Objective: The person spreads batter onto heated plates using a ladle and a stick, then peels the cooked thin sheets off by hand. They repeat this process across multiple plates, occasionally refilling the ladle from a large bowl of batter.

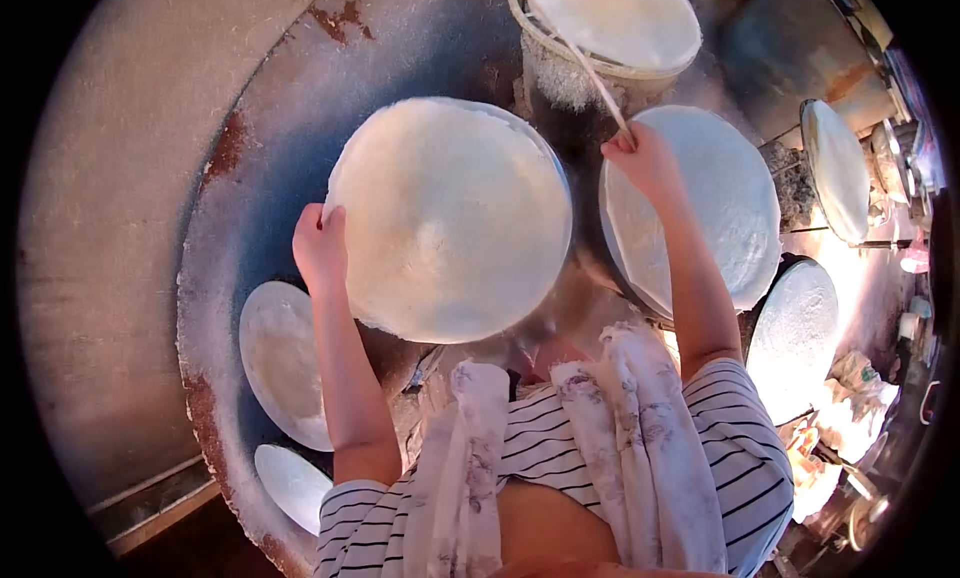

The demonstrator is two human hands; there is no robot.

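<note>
The left hand (pixel 320 246) was closed on the left edge of a large round white disc (pixel 452 218), which looked like a thin floury sheet stretched on a round frame. The fingers were curled over the rim, so the hand had a real hold of it. The disc lay directly to the right of this hand and in front of the person, and it seemed tilted a little, with its far edge higher. Being round, it had no long axis.

The right hand (pixel 640 158) was shut around a thin pale stick (pixel 575 53). The stick ran up and to the left, from the hand towards a white bucket (pixel 545 63) at the far side, across its rim. The right hand was close to the right edge of the disc but apart from it, so only the left hand touched the disc.

I counted seven white discs in all: the held one, one on top of the bucket, three on the right side, and two smaller ones near the left, on the rusty metal surface (pixel 300 88). One stick and one bucket were visible.
</note>
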